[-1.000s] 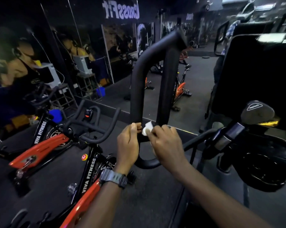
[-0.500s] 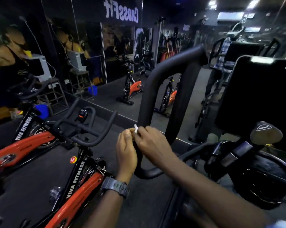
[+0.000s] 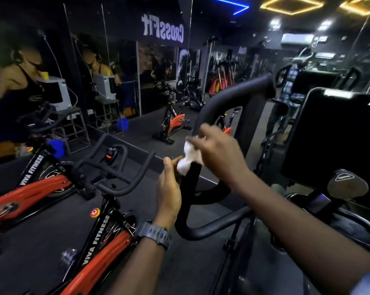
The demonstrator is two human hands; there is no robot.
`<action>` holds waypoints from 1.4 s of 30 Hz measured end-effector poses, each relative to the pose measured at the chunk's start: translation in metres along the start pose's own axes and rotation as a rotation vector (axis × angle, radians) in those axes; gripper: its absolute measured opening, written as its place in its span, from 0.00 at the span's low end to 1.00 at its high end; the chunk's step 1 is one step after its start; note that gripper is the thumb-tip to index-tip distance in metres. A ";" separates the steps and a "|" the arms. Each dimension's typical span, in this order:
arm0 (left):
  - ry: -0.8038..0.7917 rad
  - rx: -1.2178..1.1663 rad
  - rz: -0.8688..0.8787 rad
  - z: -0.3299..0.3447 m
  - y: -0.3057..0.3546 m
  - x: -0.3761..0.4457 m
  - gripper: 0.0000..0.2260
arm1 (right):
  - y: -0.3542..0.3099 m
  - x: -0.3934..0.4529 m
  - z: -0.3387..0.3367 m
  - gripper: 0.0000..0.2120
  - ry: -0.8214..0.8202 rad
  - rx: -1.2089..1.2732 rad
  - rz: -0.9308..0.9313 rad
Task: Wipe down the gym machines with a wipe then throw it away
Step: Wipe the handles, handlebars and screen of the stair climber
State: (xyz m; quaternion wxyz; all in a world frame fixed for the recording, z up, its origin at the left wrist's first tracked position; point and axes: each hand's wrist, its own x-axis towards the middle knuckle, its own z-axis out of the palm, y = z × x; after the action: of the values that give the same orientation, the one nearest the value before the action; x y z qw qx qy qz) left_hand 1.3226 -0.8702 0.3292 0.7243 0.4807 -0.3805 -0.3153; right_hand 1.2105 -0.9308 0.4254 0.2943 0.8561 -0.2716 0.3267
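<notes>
Right hand [image 3: 219,155] now higher, fingers pinching white wipe [image 3: 189,159] on handlebar [image 3: 203,228]; left hand [image 3: 169,192] fingers still gripping bar

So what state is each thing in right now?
Wipe: crumpled, pressed against the handlebar.
Handlebar: black, upright loop, being wiped.
Right hand: holds the wipe, motion-blurred.
Left hand: grips the handlebar lower down.
Red bike: parked, unused.
</notes>
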 end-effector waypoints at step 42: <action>-0.177 -0.077 0.010 0.021 0.072 0.025 0.34 | 0.046 0.035 -0.053 0.06 0.044 -0.067 0.220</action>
State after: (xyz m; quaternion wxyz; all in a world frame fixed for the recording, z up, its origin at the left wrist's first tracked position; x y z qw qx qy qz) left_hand 1.3242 -0.8757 0.4080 0.7073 0.4211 -0.4329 -0.3674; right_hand 1.1810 -0.9355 0.4982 0.2911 0.8033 -0.3684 0.3663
